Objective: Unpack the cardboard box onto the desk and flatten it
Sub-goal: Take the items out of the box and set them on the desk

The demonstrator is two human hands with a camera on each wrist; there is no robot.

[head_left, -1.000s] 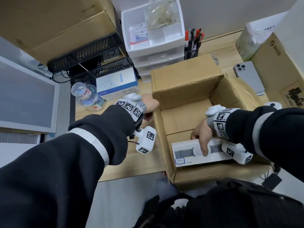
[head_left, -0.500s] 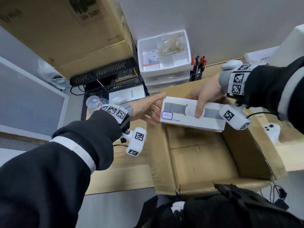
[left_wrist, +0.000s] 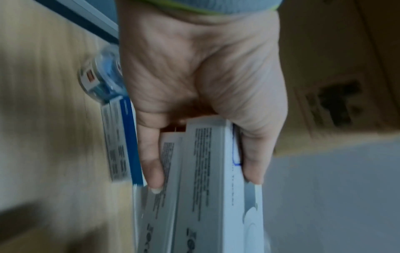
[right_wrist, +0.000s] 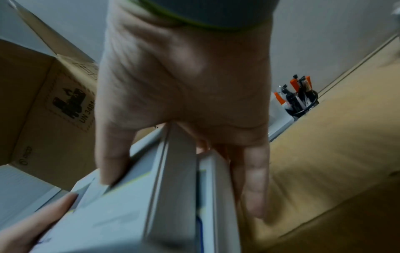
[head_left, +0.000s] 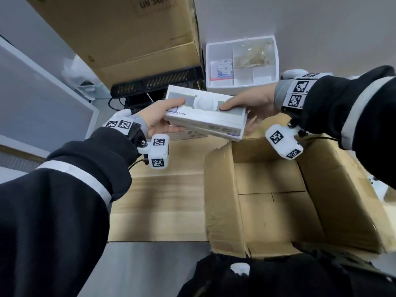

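Note:
Two stacked white product boxes [head_left: 205, 118] hang in the air above the desk, just beyond the far left corner of the open cardboard box [head_left: 220, 189]. My left hand [head_left: 171, 116] grips their left end, thumb on top and fingers underneath. My right hand [head_left: 235, 114] grips the right end the same way. In the left wrist view the thumb and a finger clamp the two white boxes [left_wrist: 203, 179] between them. The right wrist view shows the white boxes [right_wrist: 173, 188] edge-on between my thumb and fingers. The part of the cardboard box's floor that shows is bare.
The wooden desk [head_left: 160, 200] lies left of the cardboard box. Behind stand a white drawer organiser [head_left: 242, 67], black devices [head_left: 158, 82] and a large brown carton [head_left: 120, 33]. A monitor [head_left: 38, 99] is at far left. A water bottle [left_wrist: 97, 80] and a blue-and-white box [left_wrist: 121, 142] lie below my left hand.
My right hand lifted the white boxes out of the cardboard box and carried them up and to the left. My left hand left the carton's edge and took hold of their left end.

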